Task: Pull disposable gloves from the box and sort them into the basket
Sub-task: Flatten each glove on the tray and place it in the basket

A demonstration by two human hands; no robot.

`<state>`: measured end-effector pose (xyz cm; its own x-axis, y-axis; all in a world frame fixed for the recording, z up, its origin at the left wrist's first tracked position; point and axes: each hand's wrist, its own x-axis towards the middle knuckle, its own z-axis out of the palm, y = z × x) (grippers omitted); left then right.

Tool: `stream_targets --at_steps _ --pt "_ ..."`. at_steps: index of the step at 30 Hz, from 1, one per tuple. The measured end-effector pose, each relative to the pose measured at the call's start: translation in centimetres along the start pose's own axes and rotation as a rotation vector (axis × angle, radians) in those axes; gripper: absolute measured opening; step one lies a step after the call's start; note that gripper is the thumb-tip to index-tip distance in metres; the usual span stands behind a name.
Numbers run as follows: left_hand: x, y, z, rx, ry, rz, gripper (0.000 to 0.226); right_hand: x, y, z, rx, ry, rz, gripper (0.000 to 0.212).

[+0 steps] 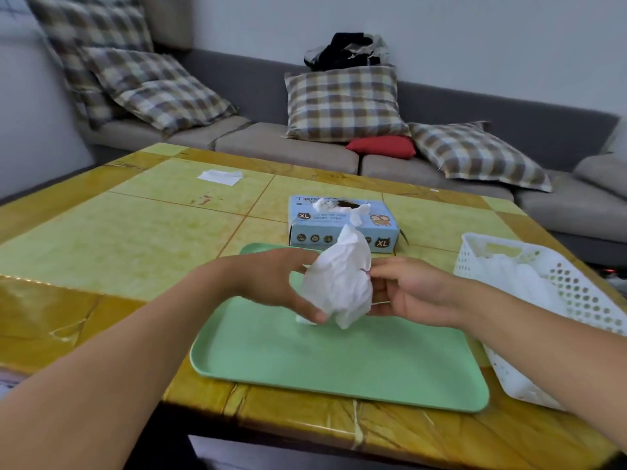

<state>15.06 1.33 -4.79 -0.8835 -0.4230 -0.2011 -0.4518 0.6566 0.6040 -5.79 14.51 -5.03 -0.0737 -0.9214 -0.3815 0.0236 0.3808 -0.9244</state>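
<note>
A crumpled white glove (pixel 339 283) hangs in the air above the green tray (pixel 339 364). My left hand (pixel 274 283) grips its left side and my right hand (pixel 403 290) pinches its right side. Behind them stands the light blue glove box (pixel 342 228), marked XL, with another white glove (pixel 342 206) poking out of its top opening. A white perforated basket (pixel 573 300) sits at the right edge of the table, with several white gloves (pixel 512 269) inside it.
The yellow tiled table (pixel 118 239) carries a flat white sheet (pixel 220 177) at the far left. A grey sofa (pixel 305 147) with checked cushions and a red cushion (pixel 383 146) runs behind the table. The table's near edge is close to me.
</note>
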Motion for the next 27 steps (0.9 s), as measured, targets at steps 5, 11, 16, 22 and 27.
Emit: stream_targets --at_steps 5,11,16,22,27 --pt "2.0 3.4 2.0 -0.722 0.36 0.058 0.019 -0.6 -2.6 -1.1 0.192 -0.124 0.027 0.073" --pt "2.3 4.7 1.8 -0.763 0.339 0.011 0.03 -0.8 -1.8 -1.3 0.022 0.077 -0.15 0.053" --pt "1.2 4.8 1.2 -0.694 0.25 -0.026 0.03 -1.1 -2.4 -2.5 0.194 0.113 -0.192 0.038" --pt "0.2 4.2 -0.2 -0.751 0.086 -0.013 0.047 -2.1 -2.8 -3.0 0.124 -0.039 -0.1 0.065" --pt "2.8 3.5 0.4 -0.629 0.277 -0.1 0.039 -1.2 -3.2 -2.8 0.076 0.099 -0.059 0.018"
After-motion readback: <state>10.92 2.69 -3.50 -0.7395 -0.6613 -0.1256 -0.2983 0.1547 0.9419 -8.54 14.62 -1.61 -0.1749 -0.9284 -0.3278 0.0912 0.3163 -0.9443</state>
